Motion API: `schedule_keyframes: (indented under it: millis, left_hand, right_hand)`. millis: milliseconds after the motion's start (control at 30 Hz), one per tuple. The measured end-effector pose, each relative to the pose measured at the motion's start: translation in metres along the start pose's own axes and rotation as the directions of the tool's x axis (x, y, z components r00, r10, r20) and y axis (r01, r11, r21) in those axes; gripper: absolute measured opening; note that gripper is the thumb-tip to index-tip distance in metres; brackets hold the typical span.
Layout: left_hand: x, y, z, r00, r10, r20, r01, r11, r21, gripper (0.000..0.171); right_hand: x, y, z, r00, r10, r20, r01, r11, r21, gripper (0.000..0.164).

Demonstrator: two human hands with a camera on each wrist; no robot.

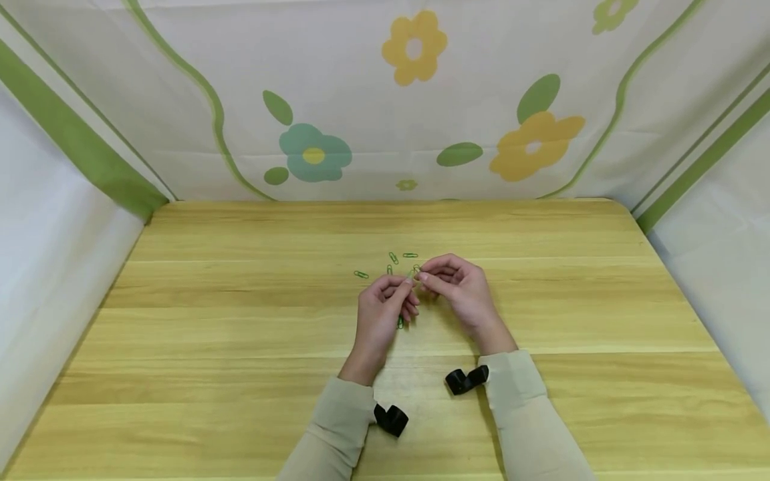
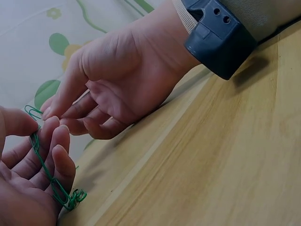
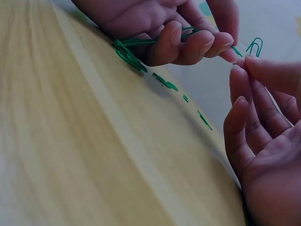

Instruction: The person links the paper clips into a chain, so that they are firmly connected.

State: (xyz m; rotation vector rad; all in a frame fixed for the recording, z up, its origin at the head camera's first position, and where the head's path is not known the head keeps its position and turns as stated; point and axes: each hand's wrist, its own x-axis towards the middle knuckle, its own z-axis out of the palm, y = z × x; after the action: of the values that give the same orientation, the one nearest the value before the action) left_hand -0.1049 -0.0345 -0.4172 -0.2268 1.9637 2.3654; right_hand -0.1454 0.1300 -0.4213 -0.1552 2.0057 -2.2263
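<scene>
Though near clips [image 1: 410,255], both hands [image 1: 377,317] [image 1: 466,297] well inside table's side edges [image 1: 87,334]

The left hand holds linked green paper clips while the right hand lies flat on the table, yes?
Not quite: the right hand isn't flat on the table; it pinches a paper clip, as the right wrist view shows. The left hand does hold linked green paper clips.

Left hand [image 1: 383,312] near right hand [image 1: 462,288], both in pinch grips
</scene>
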Motion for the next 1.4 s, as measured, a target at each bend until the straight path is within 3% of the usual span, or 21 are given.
schedule_keyframes:
  millis: [200,1033,1400]
  left_hand:
    - [0.0001,-0.0001,0.0000,1.000,-0.004,0.006,0.004,1.000,0.008,0.018]
    - [-0.0001,0.0004,0.0012,1.000,0.026,-0.009,-0.026,1.000,-0.008,0.018]
    - [-0.0004,-0.0013,0.0013,0.997,0.081,0.010,-0.081,0.997,-0.013,0.016]
  right_hand:
    - [0.0004,0.0000,0.0007,1.000,-0.014,-0.001,0.014,0.998,-0.055,0.011]
    - [0.0016,0.0011,-0.0033,0.998,0.053,-0.019,-0.055,0.995,-0.088,0.008]
    - [0.0025,0.0007,-0.0027,0.997,0.076,-0.025,-0.078,0.986,-0.148,0.019]
